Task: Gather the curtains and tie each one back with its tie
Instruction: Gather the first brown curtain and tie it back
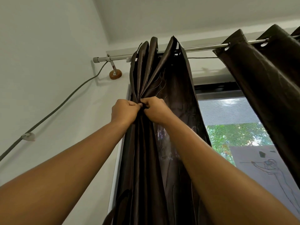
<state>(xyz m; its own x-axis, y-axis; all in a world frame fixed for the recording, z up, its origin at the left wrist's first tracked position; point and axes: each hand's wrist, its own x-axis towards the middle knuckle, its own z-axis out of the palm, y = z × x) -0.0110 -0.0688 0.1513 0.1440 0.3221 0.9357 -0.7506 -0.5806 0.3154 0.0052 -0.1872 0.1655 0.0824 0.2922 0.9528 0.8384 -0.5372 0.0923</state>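
Dark brown satin curtain [162, 82] bunched into glossy folds, left hand [124, 112] and right hand [156, 110] — both fisted, pinching a dark tie [143, 106] — metal rod [203, 48] above, no legible writing.

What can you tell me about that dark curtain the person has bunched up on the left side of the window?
The left curtain is dark brown with a satin-like sheen and faint stitched patterning. It hangs from a metal rod, its top pushed into tight folds near the rod's left end. Both hands pinch it together below the top, the left hand and right hand meeting at a small dark tie or knot. Below them, it falls in long straight pleats beside the window frame.
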